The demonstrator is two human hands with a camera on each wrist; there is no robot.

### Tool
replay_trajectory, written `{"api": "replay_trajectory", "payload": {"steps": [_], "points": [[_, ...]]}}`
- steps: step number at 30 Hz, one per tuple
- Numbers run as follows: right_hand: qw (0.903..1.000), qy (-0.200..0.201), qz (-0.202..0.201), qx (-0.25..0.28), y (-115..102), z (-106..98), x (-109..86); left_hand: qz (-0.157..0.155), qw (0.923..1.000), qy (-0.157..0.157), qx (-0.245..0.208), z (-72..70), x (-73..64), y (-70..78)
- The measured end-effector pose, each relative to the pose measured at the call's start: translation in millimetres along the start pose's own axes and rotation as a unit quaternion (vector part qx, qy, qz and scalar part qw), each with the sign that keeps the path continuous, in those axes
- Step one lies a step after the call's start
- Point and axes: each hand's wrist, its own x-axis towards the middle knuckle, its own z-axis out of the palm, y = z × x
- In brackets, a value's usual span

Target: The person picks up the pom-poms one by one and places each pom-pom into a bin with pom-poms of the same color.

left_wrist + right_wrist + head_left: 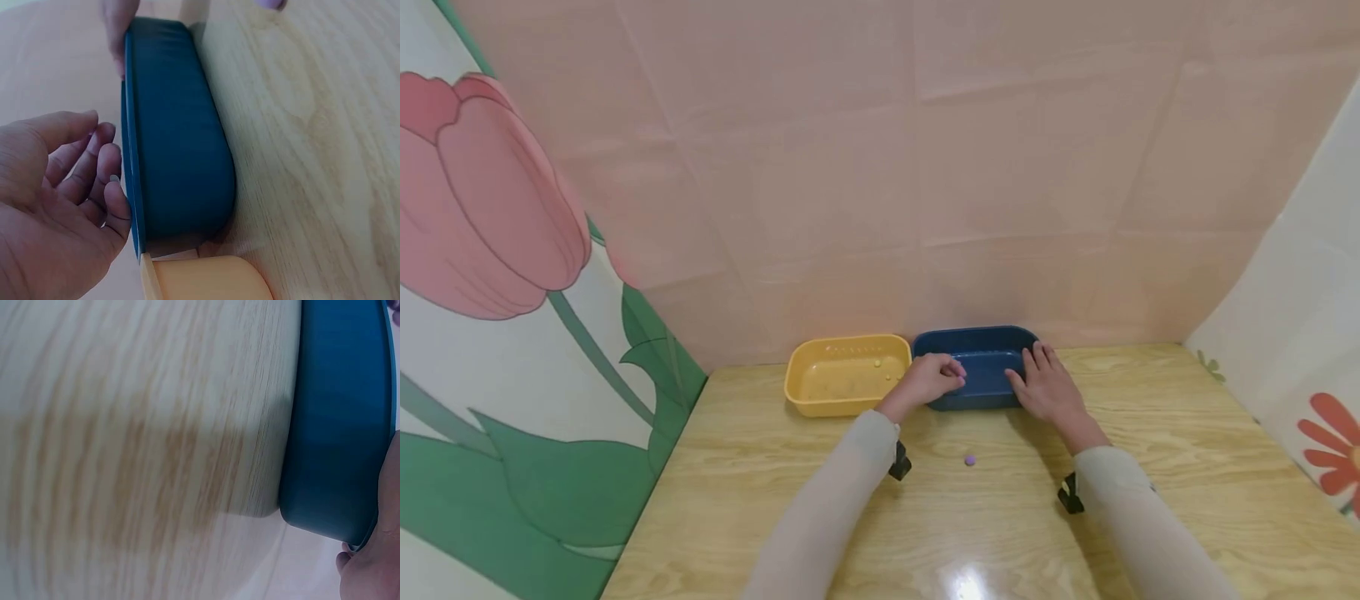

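My left hand (931, 377) is over the left part of the dark blue tray (973, 403), its fingers curled. A tiny pinkish-purple ball (961, 370) appears pinched at its fingertips; in the left wrist view the curled fingers mostly hide that spot. On the tray's right end rests my right hand (1051, 392), fingers fairly straight along the rim and thumb toward the inside. The right wrist view shows this hand (375, 562) against the tray's corner. A small purple ball (970, 460) lies on the table in front of the blue tray.
A yellow tray (831, 408) stands directly left of the blue one, with a few small yellowish balls (877, 363) in it. Both stand on a wood-grain table (730, 483) near its back edge, close to a pink cloth backdrop (850, 208). Floral panels flank the table.
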Motion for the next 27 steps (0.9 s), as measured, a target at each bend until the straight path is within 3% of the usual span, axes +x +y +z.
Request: {"api": "replay_trajectory", "payload": {"steps": [13, 21, 27], "points": [[1.0, 0.006, 0.007, 0.002, -2, -1, -1.1, -0.057, 0.9979, 0.031, -0.004, 3.9, 28.3, 8.2], [0.9999, 0.001, 0.01, 0.003, -4, -2, -1.8, -0.061, 0.9978, 0.021, -0.013, 0.9, 33.2, 11.3], [1.0, 0.001, 0.006, 0.0, -3, -2, -2.5, -0.05, 0.9981, 0.033, 0.016, -0.2, 38.1, 8.1]]}}
